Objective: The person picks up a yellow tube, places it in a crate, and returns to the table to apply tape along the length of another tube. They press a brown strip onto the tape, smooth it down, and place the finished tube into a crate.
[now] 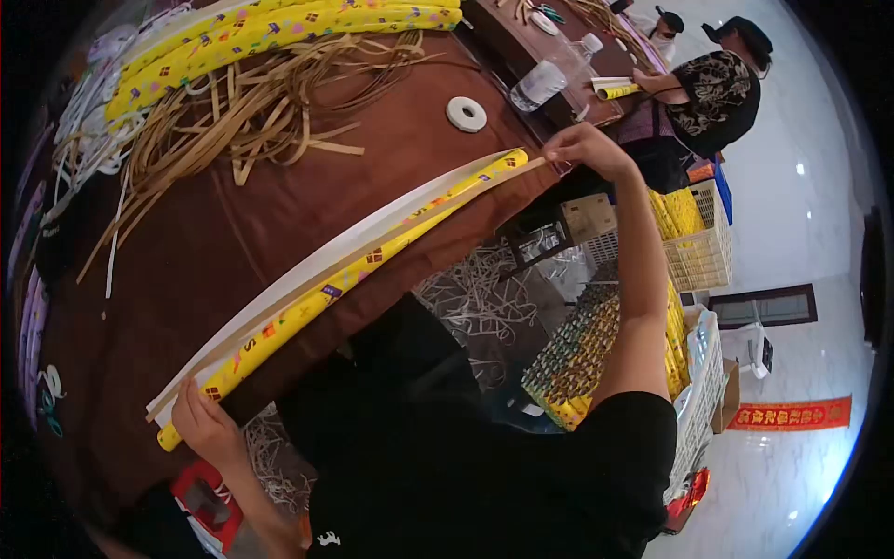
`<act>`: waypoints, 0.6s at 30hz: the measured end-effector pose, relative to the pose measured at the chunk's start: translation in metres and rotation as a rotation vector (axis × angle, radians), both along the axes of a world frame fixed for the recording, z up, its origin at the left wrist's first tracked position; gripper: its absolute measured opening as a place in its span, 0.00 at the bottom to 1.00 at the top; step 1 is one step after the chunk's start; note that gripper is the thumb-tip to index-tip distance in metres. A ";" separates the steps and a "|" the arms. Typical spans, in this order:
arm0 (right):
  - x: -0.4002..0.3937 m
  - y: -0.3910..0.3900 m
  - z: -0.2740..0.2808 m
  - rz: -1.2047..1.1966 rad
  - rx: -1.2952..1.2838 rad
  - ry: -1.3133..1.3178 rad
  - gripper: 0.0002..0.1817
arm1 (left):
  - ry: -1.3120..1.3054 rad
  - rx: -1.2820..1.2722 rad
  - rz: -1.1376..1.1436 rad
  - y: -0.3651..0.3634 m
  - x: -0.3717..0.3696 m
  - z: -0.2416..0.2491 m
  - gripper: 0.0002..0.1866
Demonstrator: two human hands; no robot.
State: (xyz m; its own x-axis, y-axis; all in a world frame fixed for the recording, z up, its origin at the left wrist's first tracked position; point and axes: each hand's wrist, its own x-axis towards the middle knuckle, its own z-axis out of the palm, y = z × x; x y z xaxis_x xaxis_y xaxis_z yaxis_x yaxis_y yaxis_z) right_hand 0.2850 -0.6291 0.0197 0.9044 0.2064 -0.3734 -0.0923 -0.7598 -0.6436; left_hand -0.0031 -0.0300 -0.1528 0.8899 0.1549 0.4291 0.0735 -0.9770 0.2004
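Note:
A long yellow printed paper roll (331, 291) lies slantwise along the near table edge, its white underside (307, 247) showing as a loose flap on the far side. A narrow tan strip (372, 233) runs along the roll lengthwise. My left hand (207, 430) grips the roll near its lower-left end, fingers over the strip and paper, thumb hidden. At the opposite end, my right hand (591, 149) pinches the end of the tan strip, which sticks out past the roll's upper-right tip.
Tangled tan strips (233, 121) and more yellow rolls (279, 37) lie at the back. A white tape roll (466, 114) and plastic bottle (538, 86) are at the far right. Crates (698, 256) of yellow rolls stand right; a co-worker (722, 93) holds a roll. White scraps (484, 298) litter the floor.

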 end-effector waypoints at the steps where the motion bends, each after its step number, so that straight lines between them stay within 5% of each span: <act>1: 0.002 0.007 -0.013 -0.038 0.025 -0.020 0.08 | 0.011 0.004 0.012 0.002 0.000 -0.003 0.15; 12: 0.024 0.020 -0.077 -0.040 0.063 -0.181 0.11 | 0.065 -0.023 0.019 -0.003 0.000 0.007 0.16; 18: 0.030 0.035 -0.086 -0.093 -0.185 -0.224 0.11 | 0.061 -0.008 0.027 0.000 -0.001 0.004 0.16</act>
State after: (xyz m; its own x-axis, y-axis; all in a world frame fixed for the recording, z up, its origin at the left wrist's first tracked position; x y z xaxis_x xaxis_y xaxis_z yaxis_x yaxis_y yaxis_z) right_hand 0.3153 -0.5945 -0.0663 0.9803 0.0656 -0.1862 -0.0389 -0.8606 -0.5077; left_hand -0.0037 -0.0305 -0.1486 0.9096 0.1830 0.3731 0.1125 -0.9727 0.2029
